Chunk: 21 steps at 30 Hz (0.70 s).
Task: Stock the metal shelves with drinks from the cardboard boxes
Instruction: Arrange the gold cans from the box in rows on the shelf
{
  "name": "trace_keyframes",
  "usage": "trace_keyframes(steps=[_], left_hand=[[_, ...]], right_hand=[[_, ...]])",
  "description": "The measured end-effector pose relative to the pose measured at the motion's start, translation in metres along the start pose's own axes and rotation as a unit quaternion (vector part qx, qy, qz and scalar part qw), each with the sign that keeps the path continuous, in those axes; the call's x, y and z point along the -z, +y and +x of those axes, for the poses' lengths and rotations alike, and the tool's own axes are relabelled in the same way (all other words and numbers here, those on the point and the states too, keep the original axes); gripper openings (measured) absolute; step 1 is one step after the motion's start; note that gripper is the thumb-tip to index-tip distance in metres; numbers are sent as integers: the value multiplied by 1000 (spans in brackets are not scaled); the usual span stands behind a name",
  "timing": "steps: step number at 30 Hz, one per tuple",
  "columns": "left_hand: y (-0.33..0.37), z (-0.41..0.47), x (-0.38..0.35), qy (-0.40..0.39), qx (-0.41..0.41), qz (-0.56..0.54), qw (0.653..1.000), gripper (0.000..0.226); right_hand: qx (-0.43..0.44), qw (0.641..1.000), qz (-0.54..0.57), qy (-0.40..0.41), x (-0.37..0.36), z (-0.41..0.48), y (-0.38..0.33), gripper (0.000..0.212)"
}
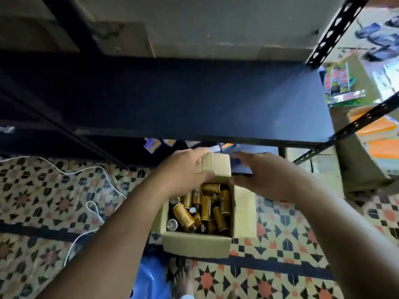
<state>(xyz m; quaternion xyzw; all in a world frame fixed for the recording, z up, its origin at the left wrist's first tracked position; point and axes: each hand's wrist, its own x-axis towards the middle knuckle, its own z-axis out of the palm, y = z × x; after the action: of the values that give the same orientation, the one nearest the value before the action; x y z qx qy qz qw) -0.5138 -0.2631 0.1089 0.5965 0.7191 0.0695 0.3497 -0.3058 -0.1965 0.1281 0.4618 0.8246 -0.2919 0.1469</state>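
An open cardboard box (195,244) stands on the tiled floor below the shelf, holding several gold drink cans (205,209) lying jumbled. My left hand (183,171) grips the far flap (217,164) of the box, thumb under it and fingers over the top. Beside that flap, my right hand (257,175) hovers with fingers straight above the right flap (244,212); whether it touches is unclear. A dark metal shelf board (172,100) spans the view above the box with nothing on it.
Perforated black shelf uprights (336,29) rise at the right. Beyond them lie green and red packs (341,83) and orange packs (380,134). A white cable (90,203) snakes over the floor at the left. Blue cloth (149,277) shows at the bottom.
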Motion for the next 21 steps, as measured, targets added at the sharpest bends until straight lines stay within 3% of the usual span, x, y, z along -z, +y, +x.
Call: trace_keyframes(steps=[2,5,12,21], left_hand=[[-30,7,-33,-117,55,23,991,72],[-70,20,-82,-176,87,15,980,73],[-166,56,-186,-196,124,-20,973,73],[-278,103,-292,-91,174,-14,980,70]], right_hand=[[-13,997,1,-82,-38,14,8,59],[-15,997,16,-69,-100,37,23,65],[-44,988,46,-140,-231,100,50,66],[-66,989,117,-62,-384,193,78,70]])
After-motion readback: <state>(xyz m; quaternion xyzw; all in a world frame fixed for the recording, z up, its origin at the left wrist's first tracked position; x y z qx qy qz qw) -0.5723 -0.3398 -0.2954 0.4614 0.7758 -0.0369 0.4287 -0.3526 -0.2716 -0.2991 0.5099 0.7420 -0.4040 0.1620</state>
